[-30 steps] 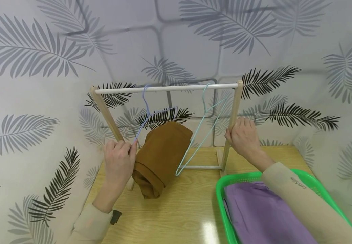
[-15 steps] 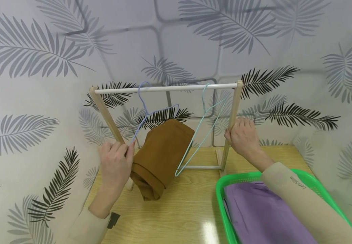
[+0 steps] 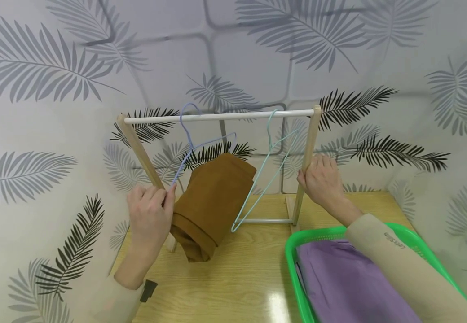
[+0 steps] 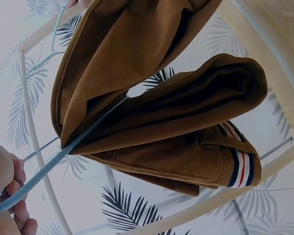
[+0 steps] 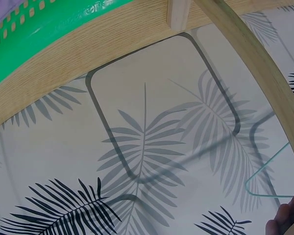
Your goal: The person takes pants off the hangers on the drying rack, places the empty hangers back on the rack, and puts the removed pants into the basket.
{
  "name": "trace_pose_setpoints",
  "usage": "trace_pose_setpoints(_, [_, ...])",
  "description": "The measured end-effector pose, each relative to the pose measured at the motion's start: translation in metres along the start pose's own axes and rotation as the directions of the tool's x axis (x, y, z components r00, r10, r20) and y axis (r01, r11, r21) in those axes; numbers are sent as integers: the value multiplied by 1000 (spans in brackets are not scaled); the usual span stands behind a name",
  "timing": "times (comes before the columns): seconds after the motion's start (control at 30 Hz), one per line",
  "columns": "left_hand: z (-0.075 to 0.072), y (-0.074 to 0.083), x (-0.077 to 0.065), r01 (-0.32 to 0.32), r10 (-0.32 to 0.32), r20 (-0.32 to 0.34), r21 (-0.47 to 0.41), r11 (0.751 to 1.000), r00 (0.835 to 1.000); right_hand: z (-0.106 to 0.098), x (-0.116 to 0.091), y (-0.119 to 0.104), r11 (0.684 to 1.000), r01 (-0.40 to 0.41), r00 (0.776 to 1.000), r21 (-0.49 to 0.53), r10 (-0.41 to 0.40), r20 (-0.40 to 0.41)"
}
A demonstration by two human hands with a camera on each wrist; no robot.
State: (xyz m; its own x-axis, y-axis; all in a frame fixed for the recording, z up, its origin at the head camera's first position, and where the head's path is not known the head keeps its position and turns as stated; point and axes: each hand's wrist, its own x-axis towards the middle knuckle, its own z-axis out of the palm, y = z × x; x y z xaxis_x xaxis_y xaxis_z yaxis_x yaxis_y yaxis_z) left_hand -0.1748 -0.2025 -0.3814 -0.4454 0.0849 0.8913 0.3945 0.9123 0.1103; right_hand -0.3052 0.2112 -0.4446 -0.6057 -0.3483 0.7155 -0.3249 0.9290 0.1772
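My left hand grips the near lower corner of a lavender clothes hanger. Folded brown trousers drape over that hanger; striped trim shows on the trousers in the left wrist view. The hanger's hook loops up around the white rail of a small clothes rack, its curve standing above it. With curled fingers, my right hand holds the rack's right wooden post. Only the fingers of that hand enter the right wrist view.
A mint hanger with nothing on it hangs on the rail, right beside the trousers. At the front right, under my right forearm, a green basket holds folded purple cloth. A leaf-patterned wall backs the wooden table.
My left hand has drifted left, tilting the lavender hanger, so its hook stands higher above the rail and further left. The trousers have moved slightly with it. My right hand keeps its hold.
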Motion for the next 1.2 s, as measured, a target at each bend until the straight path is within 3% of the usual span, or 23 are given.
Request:
trace_pose_setpoints(0.3, [-7,2,-6,-22,21,-27,-27,999,999,0,1,0,1000,0,1000,-8,0,-14])
trace_pose_setpoints(0.6, [-14,7,-21,-38,38,49,10,999,998,-1,1,-1,1000,-4,1000,-7,4,-6])
trace_pose_setpoints(0.83, [-9,11,-31,-58,58,14,1,998,998,0,0,-1,1000,-4,1000,-13,4,-13])
trace_pose_setpoints(1.2, [-5,17,-49,-51,51,26,-6,999,998,-1,0,-1,1000,1,1000,-9,-1,-25])
